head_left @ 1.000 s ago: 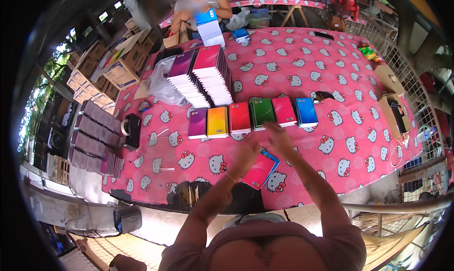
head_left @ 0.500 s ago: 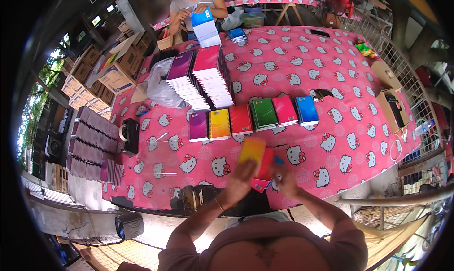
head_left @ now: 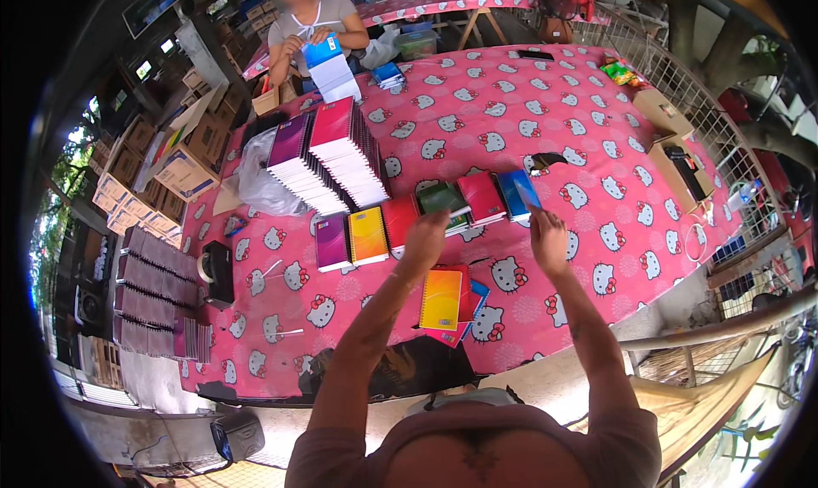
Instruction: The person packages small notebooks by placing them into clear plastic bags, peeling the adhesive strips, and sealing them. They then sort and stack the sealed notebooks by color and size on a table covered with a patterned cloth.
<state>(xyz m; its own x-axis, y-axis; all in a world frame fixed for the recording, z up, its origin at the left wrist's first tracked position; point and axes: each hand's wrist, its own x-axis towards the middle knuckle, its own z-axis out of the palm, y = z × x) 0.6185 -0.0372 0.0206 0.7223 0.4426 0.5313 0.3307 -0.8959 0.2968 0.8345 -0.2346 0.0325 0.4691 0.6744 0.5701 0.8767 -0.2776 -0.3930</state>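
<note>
A row of small spiral notebooks lies across the pink cloth. My left hand (head_left: 426,237) reaches into it and grips the near edge of a green notebook (head_left: 441,197), which is tipped up off the ones below. At the row's right end, my right hand (head_left: 548,236) pinches the near corner of a blue notebook (head_left: 516,193). Between them is a pink notebook (head_left: 481,198); further left come red (head_left: 397,218), yellow (head_left: 368,234) and purple (head_left: 332,242) ones. Closer to me, a yellow notebook (head_left: 441,299) tops a fanned pile with red, blue and pink ones under it.
Tall purple (head_left: 291,142) and red (head_left: 332,123) notebook stacks stand behind the row, beside a plastic bag (head_left: 262,177). A tape dispenser (head_left: 216,273) and purple stacks (head_left: 153,292) are at left. Across the table, a person (head_left: 313,23) holds blue-covered notebooks.
The yellow notebook has been laid on the fanned pile and let go. Both hands have moved forward to the row, taking hold of the green and blue notebooks.
</note>
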